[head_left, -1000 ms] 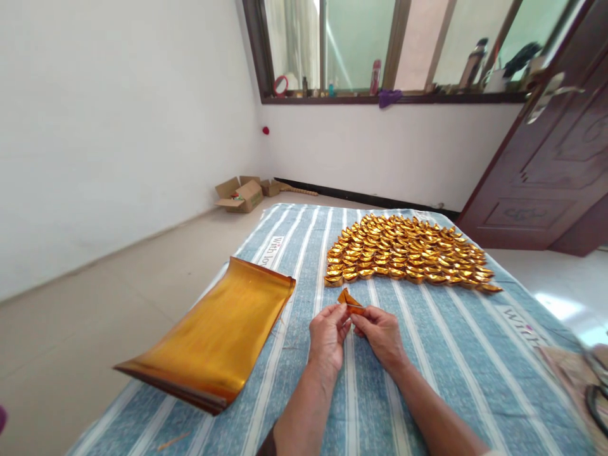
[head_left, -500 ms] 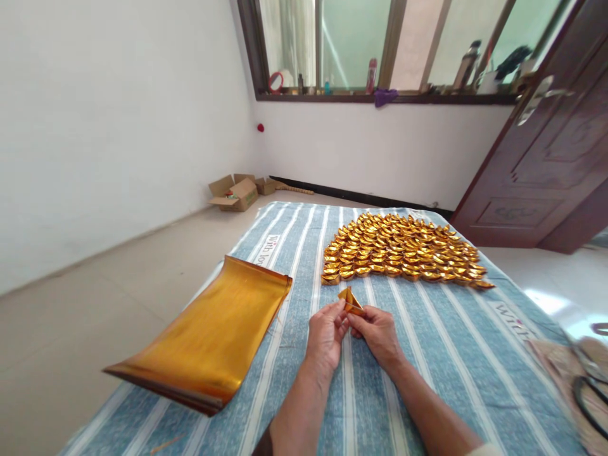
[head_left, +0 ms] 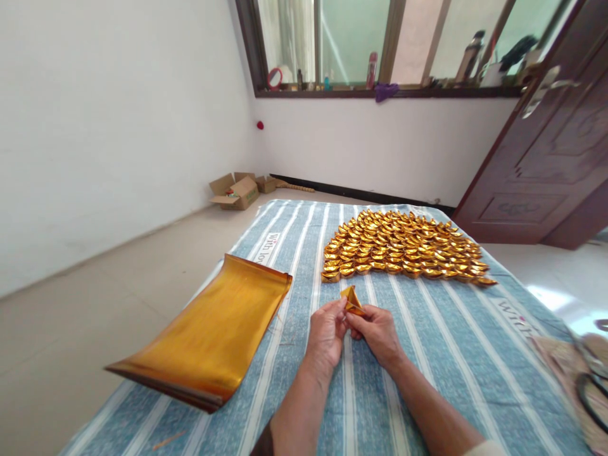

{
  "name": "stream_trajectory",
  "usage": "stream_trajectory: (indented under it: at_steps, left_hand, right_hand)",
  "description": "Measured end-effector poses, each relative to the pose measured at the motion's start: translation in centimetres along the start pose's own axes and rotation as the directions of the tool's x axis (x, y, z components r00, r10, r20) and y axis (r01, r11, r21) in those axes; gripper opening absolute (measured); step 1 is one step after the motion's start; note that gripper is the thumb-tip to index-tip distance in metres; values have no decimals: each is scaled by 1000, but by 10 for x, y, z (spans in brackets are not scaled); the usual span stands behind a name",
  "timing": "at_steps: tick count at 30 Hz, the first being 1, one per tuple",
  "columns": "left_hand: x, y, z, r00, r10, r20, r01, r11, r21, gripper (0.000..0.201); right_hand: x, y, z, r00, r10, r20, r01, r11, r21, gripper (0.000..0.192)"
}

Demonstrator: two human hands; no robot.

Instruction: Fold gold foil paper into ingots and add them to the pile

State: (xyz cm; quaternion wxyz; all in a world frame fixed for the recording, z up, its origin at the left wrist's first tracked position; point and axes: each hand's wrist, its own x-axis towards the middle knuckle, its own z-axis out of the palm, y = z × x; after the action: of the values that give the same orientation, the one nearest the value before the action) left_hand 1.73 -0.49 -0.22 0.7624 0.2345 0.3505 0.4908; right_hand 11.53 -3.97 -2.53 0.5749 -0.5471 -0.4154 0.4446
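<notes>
Between the fingers of both hands is a small piece of folded gold foil paper (head_left: 352, 300), its pointed tip up and a fold standing apart. My left hand (head_left: 327, 329) pinches its left side, and my right hand (head_left: 375, 330) grips its lower right edge; the fingers partly hide it. Just beyond the hands lie many boat-shaped gold paper ingots (head_left: 403, 247), packed in curved rows. To the left of my left hand rests a stack of gold foil sheets (head_left: 204, 329) with curled edges.
A blue-and-white striped cloth (head_left: 304, 392) covers the table. Black-handled scissors (head_left: 591, 386) lie at the right edge on a brownish piece. An open cardboard box (head_left: 235, 192) sits on the floor by the wall, and a dark red door (head_left: 536, 158) stands at the right.
Both hands stay in nearly the same place on the folded foil paper. Its upper fold looks slightly wider, and the camera view has shifted a little.
</notes>
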Motion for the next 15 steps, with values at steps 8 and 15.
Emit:
stream_trajectory:
  at_steps: [8, 15]
  left_hand:
    - [-1, 2, -1, 999, -1, 42, -4, 993, 116, 26]
    - [2, 1, 2, 1000, 13, -12, -13, 1000, -23, 16]
  right_hand:
    - [-1, 0, -2, 1000, -5, -14, 4, 999, -45, 29]
    - [0, 1, 1, 998, -47, -28, 46, 997, -64, 31]
